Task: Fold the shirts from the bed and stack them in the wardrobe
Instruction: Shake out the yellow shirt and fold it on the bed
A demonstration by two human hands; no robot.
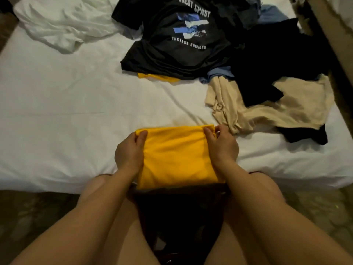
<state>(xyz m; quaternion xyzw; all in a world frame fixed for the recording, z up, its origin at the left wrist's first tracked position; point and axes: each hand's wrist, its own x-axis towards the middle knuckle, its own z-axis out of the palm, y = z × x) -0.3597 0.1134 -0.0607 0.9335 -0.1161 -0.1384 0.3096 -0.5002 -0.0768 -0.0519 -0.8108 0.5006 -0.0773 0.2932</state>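
A folded yellow shirt [175, 157] lies at the near edge of the white bed [66, 121]. My left hand [129, 152] grips its left side, thumb on top near the far corner. My right hand [222, 145] grips the right side, pinching the far right corner. Farther back lies a black printed T-shirt [177, 41] spread flat, with a strip of another yellow garment [158, 77] showing under its near hem. A beige shirt [267, 108] lies crumpled at the right, partly under a plain black garment [277, 60].
A rumpled white sheet [63, 25] is bunched at the far left. Blue cloth [271, 14] shows at the far right of the pile. A dark patterned floor [28, 217] runs below the bed's near edge. A brown edge [336, 35] borders the bed's right side.
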